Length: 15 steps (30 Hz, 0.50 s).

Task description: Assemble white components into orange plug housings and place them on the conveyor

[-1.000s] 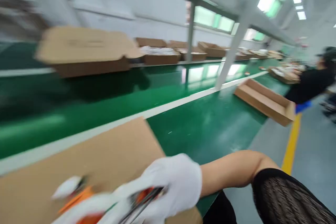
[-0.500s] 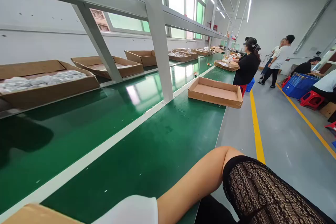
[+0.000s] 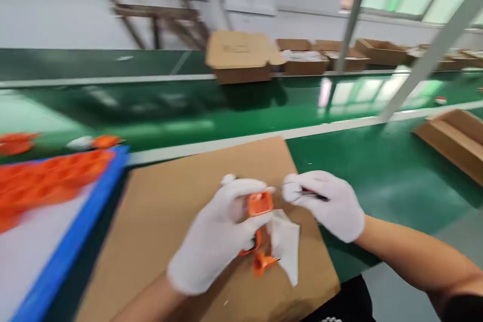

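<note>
In the head view my left hand point(image 3: 217, 236), in a white glove, pinches a small orange rectangular plastic part point(image 3: 260, 203) between thumb and fingers over a cardboard sheet point(image 3: 181, 181). Just to its right, my gloved right hand point(image 3: 328, 204) is closed around a thin dark tool point(image 3: 315, 194) with a bit of red. Blur hides the tool's kind and its tip. Below the left hand lie another orange piece point(image 3: 263, 263) with a flared end and a partly covered orange part point(image 3: 252, 245). A crumpled white cloth or sheet point(image 3: 289, 244) lies beside them.
At left stands a blue-rimmed tray point(image 3: 71, 231) with several orange parts point(image 3: 49, 181). An open cardboard box point(image 3: 243, 70) and more boxes line the back of the green bench point(image 3: 177, 110). A shallow carton point(image 3: 453, 141) sits at right, near a slanting grey post point(image 3: 426, 50).
The view has swung left and down from the aisle and co-workers to the cardboard sheet. Both gloved hands are now in sight, holding the orange part and the tool.
</note>
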Each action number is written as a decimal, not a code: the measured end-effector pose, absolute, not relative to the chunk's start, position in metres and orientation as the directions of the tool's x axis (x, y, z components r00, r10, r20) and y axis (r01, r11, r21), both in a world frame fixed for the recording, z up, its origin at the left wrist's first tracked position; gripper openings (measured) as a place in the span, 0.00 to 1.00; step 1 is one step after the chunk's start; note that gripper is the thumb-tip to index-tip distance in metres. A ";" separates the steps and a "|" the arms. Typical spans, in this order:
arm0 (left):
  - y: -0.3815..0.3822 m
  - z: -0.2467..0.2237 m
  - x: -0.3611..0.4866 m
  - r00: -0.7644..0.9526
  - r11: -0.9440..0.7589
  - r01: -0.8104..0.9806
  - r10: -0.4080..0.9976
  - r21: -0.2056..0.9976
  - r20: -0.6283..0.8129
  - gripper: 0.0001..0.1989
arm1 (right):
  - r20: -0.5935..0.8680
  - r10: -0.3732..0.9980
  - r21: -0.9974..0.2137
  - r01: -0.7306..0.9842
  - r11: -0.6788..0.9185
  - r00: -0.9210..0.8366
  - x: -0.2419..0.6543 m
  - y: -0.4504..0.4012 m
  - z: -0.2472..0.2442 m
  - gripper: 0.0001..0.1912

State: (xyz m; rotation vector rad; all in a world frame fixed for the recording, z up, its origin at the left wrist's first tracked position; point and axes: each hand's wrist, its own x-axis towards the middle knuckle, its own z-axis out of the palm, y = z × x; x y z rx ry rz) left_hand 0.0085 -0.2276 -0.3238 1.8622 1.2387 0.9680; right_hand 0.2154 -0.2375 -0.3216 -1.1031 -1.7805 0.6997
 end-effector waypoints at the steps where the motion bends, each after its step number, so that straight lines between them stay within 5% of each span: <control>1: -0.227 -0.325 -0.001 0.249 -0.287 0.390 0.948 0.875 0.200 0.08 | 0.407 0.900 -0.807 0.402 0.433 -0.155 0.218 -0.237 -0.326 0.09; 5: -0.226 -0.332 -0.009 0.268 -0.177 0.086 0.952 0.980 0.148 0.13 | 0.463 0.878 -0.810 0.347 0.474 -0.118 0.217 -0.240 -0.341 0.20; 9: -0.231 -0.335 -0.004 0.289 -0.052 0.044 0.957 0.998 0.037 0.18 | 0.433 0.889 -0.822 0.341 0.456 -0.148 0.215 -0.246 -0.341 0.26; 15: -0.234 -0.337 -0.009 0.267 -0.312 0.161 0.927 0.936 0.263 0.16 | 0.518 0.787 -0.606 0.506 0.614 -0.334 0.220 -0.249 -0.334 0.31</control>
